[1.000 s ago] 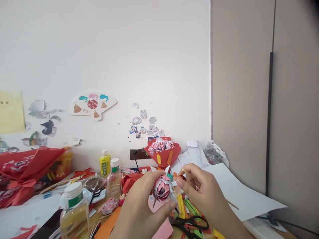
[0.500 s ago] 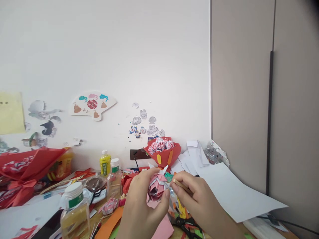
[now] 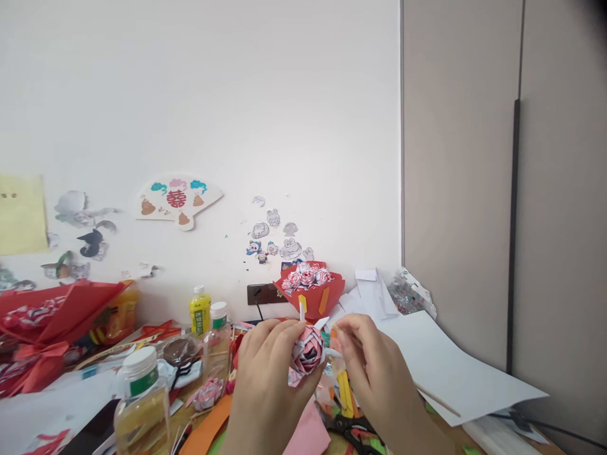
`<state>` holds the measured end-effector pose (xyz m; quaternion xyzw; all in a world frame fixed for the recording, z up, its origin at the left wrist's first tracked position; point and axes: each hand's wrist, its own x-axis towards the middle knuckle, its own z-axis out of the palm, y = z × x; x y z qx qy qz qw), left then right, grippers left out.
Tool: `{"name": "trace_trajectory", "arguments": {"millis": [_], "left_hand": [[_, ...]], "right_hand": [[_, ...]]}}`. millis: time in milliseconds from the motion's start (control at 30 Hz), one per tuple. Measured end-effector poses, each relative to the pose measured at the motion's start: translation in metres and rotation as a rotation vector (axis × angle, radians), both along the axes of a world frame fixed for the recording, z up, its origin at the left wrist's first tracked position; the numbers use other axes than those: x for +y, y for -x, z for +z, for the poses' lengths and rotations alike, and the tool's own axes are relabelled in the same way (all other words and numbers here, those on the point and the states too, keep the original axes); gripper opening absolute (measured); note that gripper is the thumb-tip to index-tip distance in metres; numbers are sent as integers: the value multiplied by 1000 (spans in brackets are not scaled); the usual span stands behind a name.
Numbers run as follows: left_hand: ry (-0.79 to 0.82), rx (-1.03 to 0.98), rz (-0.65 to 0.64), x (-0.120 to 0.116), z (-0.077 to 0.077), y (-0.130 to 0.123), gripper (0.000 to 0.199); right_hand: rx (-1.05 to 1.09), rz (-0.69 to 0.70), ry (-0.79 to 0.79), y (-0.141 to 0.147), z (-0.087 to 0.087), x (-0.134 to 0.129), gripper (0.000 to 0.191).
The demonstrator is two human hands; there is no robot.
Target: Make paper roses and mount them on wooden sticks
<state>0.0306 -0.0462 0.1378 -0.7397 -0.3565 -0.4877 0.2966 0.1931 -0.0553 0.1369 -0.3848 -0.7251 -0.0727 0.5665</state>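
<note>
A pink and white folded paper rose (image 3: 308, 351) is held in my left hand (image 3: 270, 373), fingers behind it and thumb below. White paper strips stick out from its top and right side. Just right of the rose, my right hand (image 3: 374, 373) is closed in a pinch around a thin wooden stick (image 3: 439, 399), whose far end shows beyond the hand at the lower right. Pink paper (image 3: 308, 433) lies below the rose, and black scissors (image 3: 353, 433) rest under my right hand.
A red-wrapped rose bouquet (image 3: 315, 294) stands at the wall. Bottles (image 3: 142, 404) and another red bouquet (image 3: 57, 316) are on the left. A small paper rose (image 3: 207, 393) lies near them. White sheets (image 3: 455, 366) spread at the right.
The rose has turned so its spiral face shows toward me. My right hand has shifted slightly, and the stick now points back to the lower right.
</note>
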Motion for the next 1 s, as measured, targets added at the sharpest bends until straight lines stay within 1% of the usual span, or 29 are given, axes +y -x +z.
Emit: {"name": "trace_trajectory", "arguments": {"millis": [133,233,433,567,700,800,933,1000], "left_hand": [[-38,29,-1,-2,1,-3,26],[-85,16,0,-4,3,-5,22],[-104,39,-2,-5,3,-6,23],[-104,37,-7,-5,1,-6,25],[-87,33,-3,-6,0,-6,25],[-81,26,-21,-7,1,-7,24],[-105,-4,-79,-8,3,-9,20],[-116,-32,-108,-8,4,-10,18]], "right_hand": [[-65,75,-60,5,-1,0,15],[-91,91,-75,5,-1,1,15],[-128,37,-118,5,0,2,21],[-143,-16,-169,7,0,1,20],[-147,-25,-222,9,-3,2,18],[-138,-21,-211,9,-4,2,19],[-78,15,-167,7,-3,1,15],[-79,22,-176,6,-2,0,14]]}}
